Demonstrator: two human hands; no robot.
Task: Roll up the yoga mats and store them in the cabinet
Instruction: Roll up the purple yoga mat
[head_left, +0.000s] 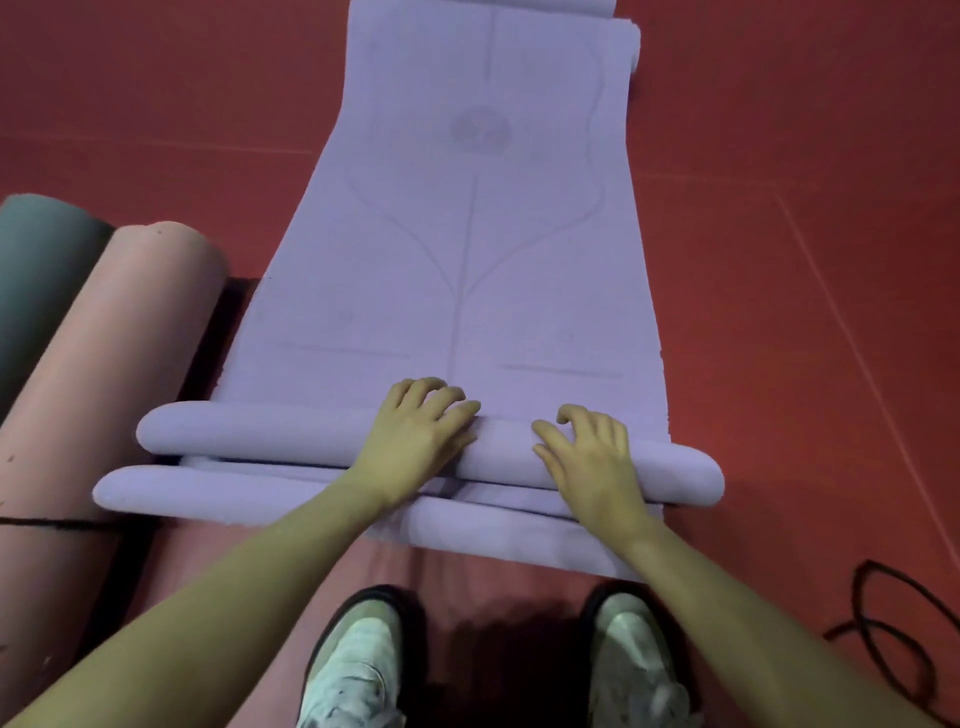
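left hand (415, 431): palm down on the roll (311, 434), just left of its middle, fingers curled over the far side. Reads as grasping/pressing the roll, not released.
right hand (587, 457): same pose, on the roll right of middle, fingers curled over the top. Both hands about equally near; neither leads.
shoes (358, 660): nearest the camera, toes toward the mat.
roll: purple, long axis runs left-right across the view, directly under both hands. A second rounded fold (234, 493) lies just nearer, touching it; whether it's the same mat or another I can't tell.
flat mat (467, 234): unrolled length runs straight away from the hands, so I'd judge the next push goes forward, square to the roll's axis.
far end (618, 41): curled up a bit at top of view.
left side: pink roll (114, 364) and grey roll (36, 270), side by side, touching, already rolled.
cable (893, 629): black loop on the red floor (805, 130), right of the shoes.
cabinet: not in view; no container visible, so nothing stored here.
progress: early on this mat, most of it flat.
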